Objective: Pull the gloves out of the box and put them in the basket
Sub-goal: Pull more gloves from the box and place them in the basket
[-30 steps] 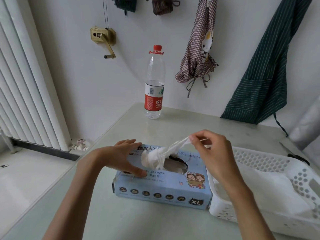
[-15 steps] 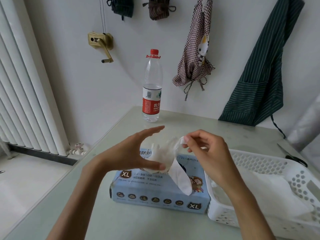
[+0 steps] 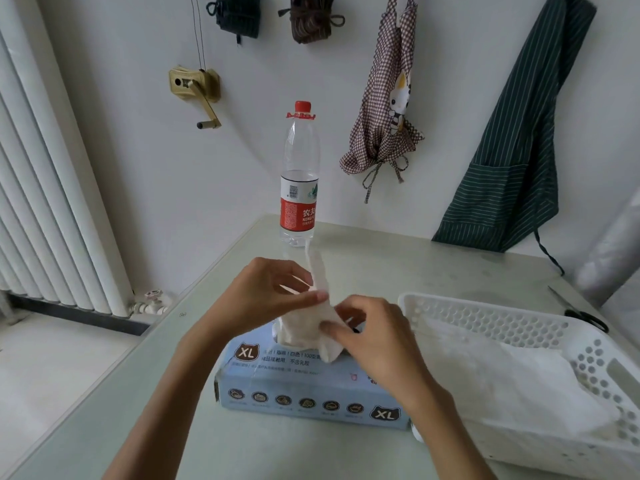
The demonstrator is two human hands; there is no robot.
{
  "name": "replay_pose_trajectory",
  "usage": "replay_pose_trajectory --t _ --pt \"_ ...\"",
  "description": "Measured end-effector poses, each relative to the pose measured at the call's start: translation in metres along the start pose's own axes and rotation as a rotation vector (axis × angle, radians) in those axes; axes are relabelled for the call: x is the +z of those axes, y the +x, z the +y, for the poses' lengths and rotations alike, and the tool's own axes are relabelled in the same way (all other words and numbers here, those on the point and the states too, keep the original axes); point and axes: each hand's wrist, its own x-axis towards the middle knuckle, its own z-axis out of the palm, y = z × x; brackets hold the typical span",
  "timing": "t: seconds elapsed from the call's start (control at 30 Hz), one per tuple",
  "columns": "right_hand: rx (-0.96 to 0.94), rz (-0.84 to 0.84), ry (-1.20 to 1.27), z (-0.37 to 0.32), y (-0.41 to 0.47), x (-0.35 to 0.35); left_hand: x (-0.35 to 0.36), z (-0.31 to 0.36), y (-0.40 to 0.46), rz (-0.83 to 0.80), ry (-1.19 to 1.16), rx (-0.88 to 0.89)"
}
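At frame centre, left hand [image 3: 263, 296] and right hand [image 3: 374, 341] both pinching a white glove [image 3: 304, 327] above the blue box [image 3: 311, 393] marked "XL", box opening hidden, basket [image 3: 491, 313] lower right holding seemingly more gloves, bottle [image 3: 299, 174] label partly legible.

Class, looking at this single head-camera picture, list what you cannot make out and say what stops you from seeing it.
Head view only:
- The box opening: hidden by the right hand and the white glove that both hands hold.
- Left hand fingertips: partly behind the glove.
- Basket right side: cut off by the frame edge.
- Small print on the box: too small.
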Motion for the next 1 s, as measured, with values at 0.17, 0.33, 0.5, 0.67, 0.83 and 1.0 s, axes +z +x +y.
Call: replay_pose_trajectory --t 0.17,0.33,0.5,0.67,0.83,1.0 --pt "0.015 -0.096 0.214 0.008 0.005 -0.033 -0.005 -0.012 -0.001 -0.106 0.331 -0.062" --pt "0.163 -0.071 0.520 0.013 0.004 -0.056 -0.009 -0.019 0.000 -0.087 0.298 -0.103" --pt "0.117 0.070 0.560 0.011 0.006 -0.052 -0.002 -0.030 0.004 -0.040 0.354 -0.186" --pt "0.077 0.276 0.578 0.013 0.008 -0.056 0.007 -0.031 0.004 -0.051 0.435 -0.202" --pt "0.056 0.281 0.496 0.013 0.004 -0.065 0.003 -0.032 0.005 0.017 0.405 -0.211" --pt "0.017 0.261 0.492 0.007 0.000 -0.076 -0.002 -0.011 0.006 0.193 0.097 -0.098"
